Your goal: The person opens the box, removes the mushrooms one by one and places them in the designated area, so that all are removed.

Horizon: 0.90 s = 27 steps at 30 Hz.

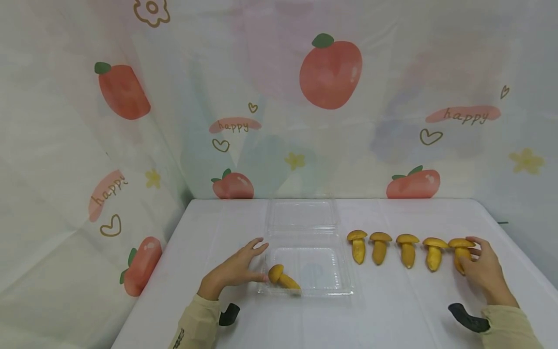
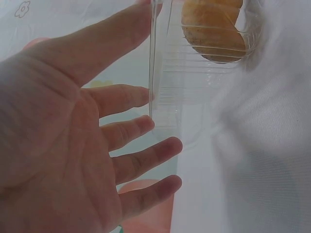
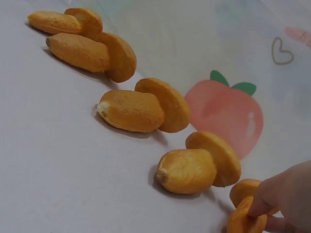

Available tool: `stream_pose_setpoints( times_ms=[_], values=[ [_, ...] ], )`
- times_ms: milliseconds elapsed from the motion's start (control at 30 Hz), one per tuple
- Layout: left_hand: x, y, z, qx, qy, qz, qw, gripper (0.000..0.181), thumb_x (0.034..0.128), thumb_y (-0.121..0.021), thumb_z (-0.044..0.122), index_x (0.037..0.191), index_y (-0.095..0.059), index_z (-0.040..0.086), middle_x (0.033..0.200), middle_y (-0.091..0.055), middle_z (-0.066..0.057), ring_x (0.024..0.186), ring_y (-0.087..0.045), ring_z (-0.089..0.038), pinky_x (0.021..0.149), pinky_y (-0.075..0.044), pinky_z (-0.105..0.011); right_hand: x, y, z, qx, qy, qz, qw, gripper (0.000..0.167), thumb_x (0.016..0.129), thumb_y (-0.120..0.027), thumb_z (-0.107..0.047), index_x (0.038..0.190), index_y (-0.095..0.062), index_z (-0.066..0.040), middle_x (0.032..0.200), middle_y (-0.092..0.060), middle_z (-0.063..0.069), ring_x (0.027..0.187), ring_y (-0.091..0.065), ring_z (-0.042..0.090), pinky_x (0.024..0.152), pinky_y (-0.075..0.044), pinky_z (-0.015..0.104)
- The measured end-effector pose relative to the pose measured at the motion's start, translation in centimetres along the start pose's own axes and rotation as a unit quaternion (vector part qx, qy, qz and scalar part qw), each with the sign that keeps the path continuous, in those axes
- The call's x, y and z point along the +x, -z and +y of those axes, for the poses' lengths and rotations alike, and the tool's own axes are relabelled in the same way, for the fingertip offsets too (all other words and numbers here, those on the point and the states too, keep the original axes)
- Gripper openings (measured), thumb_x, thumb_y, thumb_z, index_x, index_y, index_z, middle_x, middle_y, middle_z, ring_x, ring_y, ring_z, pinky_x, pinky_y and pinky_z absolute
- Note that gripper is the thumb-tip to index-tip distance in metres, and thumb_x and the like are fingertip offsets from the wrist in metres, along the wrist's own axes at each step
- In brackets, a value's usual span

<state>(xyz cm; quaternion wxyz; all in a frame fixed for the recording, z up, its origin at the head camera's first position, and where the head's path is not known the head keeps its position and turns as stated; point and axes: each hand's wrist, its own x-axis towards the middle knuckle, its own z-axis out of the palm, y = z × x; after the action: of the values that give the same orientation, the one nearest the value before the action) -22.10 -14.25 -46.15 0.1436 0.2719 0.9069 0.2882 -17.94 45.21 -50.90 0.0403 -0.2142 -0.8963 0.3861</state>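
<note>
A clear plastic clamshell box lies with its lid folded back on the table. One yellow-brown mushroom is inside, at the front left corner. My left hand is at the box's left side, fingers spread and fairly straight; the left wrist view shows thumb and fingertips against the clear wall. To the right of the box, several similar mushrooms lie in a row, caps toward the back. At the row's right end my right hand pinches the last mushroom between thumb and fingers, partly covering it.
The white-covered table meets a printed fabric backdrop at its back and left. A dark curved strap piece sticks out by the right sleeve, another dark piece by the left sleeve.
</note>
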Motion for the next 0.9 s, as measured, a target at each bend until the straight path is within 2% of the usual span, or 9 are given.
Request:
stream_pose_setpoints(
  times_ms=[100,167,200,333,367,433,567,733,900],
  values=[
    [0.0,0.0,0.0,0.000,0.002,0.000,1.0000,0.090,0.0850,-0.082,0.035,0.157,-0.037,0.006,0.167,-0.024,-0.019,0.151,-0.031,-0.042,0.117,-0.034,-0.062,0.1,-0.1,0.1,0.001,-0.004,-0.005,1.0000,0.075,0.093,-0.047,-0.004,0.156,-0.010,0.009,0.145,-0.025,0.048,0.123,-0.037,0.060,0.067,-0.048,0.024],
    [0.0,0.0,0.0,0.001,0.002,0.000,1.0000,0.090,0.0853,-0.082,0.035,0.157,-0.036,0.007,0.167,-0.023,-0.018,0.151,-0.031,-0.042,0.117,-0.034,-0.062,0.1,-0.1,-0.1,-0.001,-0.005,-0.005,1.0000,0.075,0.093,-0.047,-0.003,0.156,-0.010,0.009,0.145,-0.026,0.048,0.123,-0.038,0.060,0.063,-0.044,0.017],
    [0.0,0.0,0.0,-0.001,0.003,0.000,1.0000,0.090,0.0853,-0.082,0.035,0.157,-0.036,0.007,0.167,-0.023,-0.018,0.151,-0.031,-0.042,0.117,-0.034,-0.063,0.1,-0.1,-0.2,-0.001,-0.007,-0.006,1.0000,0.075,0.093,-0.047,-0.003,0.157,-0.010,0.009,0.145,-0.026,0.048,0.124,-0.038,0.060,0.064,-0.046,0.019],
    [0.0,0.0,-0.1,-0.005,0.004,-0.001,1.0000,0.089,0.0853,-0.082,0.034,0.157,-0.036,0.007,0.167,-0.023,-0.018,0.151,-0.030,-0.042,0.118,-0.033,-0.063,0.0,-0.1,-0.4,-0.006,-0.011,-0.005,0.9999,0.075,0.093,-0.047,-0.004,0.157,-0.009,0.010,0.145,-0.028,0.048,0.124,-0.039,0.059,0.073,-0.053,0.032],
    [0.0,0.0,-0.1,-0.006,0.004,-0.001,1.0000,0.089,0.0852,-0.082,0.034,0.157,-0.036,0.007,0.167,-0.023,-0.018,0.151,-0.030,-0.042,0.118,-0.033,-0.063,-0.1,-0.1,-0.4,-0.007,-0.011,-0.007,0.9999,0.075,0.094,-0.046,-0.005,0.157,-0.008,0.009,0.145,-0.028,0.048,0.125,-0.038,0.059,0.077,-0.054,0.040],
    [0.0,0.0,-0.1,-0.008,0.002,-0.001,1.0000,0.090,0.0852,-0.082,0.034,0.157,-0.036,0.007,0.167,-0.023,-0.018,0.152,-0.030,-0.042,0.118,-0.033,-0.062,-0.2,-0.1,-0.4,-0.009,-0.006,-0.010,0.9999,0.075,0.095,-0.045,-0.007,0.157,-0.006,0.010,0.144,-0.027,0.049,0.125,-0.037,0.061,0.085,-0.052,0.056],
    [0.1,0.0,-0.2,-0.011,0.001,-0.002,0.9999,0.090,0.0853,-0.082,0.035,0.157,-0.036,0.007,0.167,-0.023,-0.018,0.152,-0.030,-0.042,0.118,-0.033,-0.063,-0.4,0.3,-0.5,-0.020,-0.001,-0.028,0.9994,0.075,0.099,-0.044,-0.018,0.155,-0.004,0.013,0.142,-0.025,0.050,0.126,-0.034,0.063,0.096,-0.044,0.068],
    [0.1,-0.1,-0.2,-0.012,0.005,-0.003,0.9999,0.090,0.0851,-0.082,0.035,0.157,-0.036,0.008,0.167,-0.023,-0.017,0.152,-0.030,-0.041,0.118,-0.033,-0.063,-0.7,0.7,-1.1,-0.037,-0.026,-0.048,0.9978,0.082,0.104,-0.044,-0.032,0.155,0.003,0.012,0.144,-0.022,0.051,0.129,-0.031,0.064,0.104,-0.038,0.072],
    [0.1,0.0,-0.2,-0.008,0.007,0.001,0.9999,0.090,0.0848,-0.082,0.036,0.157,-0.036,0.009,0.167,-0.024,-0.017,0.152,-0.030,-0.040,0.118,-0.033,-0.062,-0.9,1.1,-1.9,-0.056,-0.056,-0.047,0.9957,0.090,0.104,-0.045,-0.042,0.156,0.010,0.009,0.148,-0.018,0.050,0.131,-0.028,0.066,0.106,-0.035,0.073]
  ],
)
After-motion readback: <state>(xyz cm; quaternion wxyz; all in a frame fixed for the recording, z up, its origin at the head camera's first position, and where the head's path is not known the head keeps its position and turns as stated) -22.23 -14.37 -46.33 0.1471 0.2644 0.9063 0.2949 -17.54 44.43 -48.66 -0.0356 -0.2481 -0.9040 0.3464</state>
